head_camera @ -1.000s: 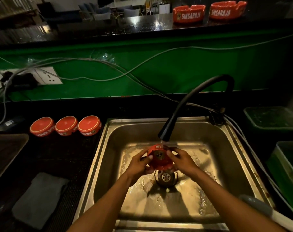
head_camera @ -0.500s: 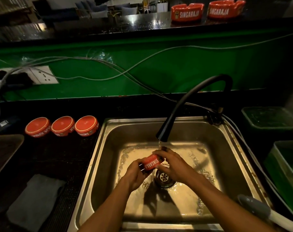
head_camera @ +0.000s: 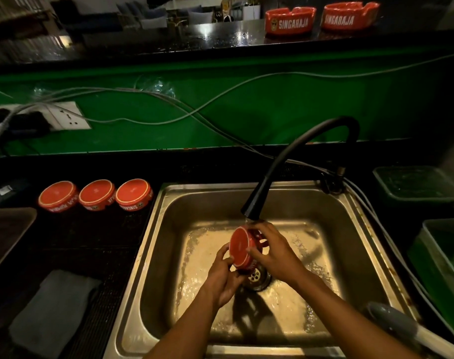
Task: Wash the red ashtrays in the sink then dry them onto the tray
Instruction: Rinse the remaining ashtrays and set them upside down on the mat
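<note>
The ashtray (head_camera: pixel 242 246) is held on edge just under the tap (head_camera: pixel 254 209), over the drain (head_camera: pixel 257 277) of the sink (head_camera: pixel 153 244), its flat red base turned toward the camera and left, its hollow side facing away to the right. The left hand (head_camera: pixel 224 274) grips its lower rim from below-left; the right hand (head_camera: pixel 273 251) wraps the upper right side, fingers curled over the notched rim. Both sit equally close, so either could carry it off, though the tray (head_camera: pixel 5 234) lies far left, nearer the left hand. Three ashtrays (head_camera: pixel 97 194) sit upside down left of the sink, a cloth (head_camera: pixel 52 312) in front of them. The hollow side is hidden, so how clean it is cannot be judged; the water stream is hard to make out, and the tray is cut off at the frame edge
</note>
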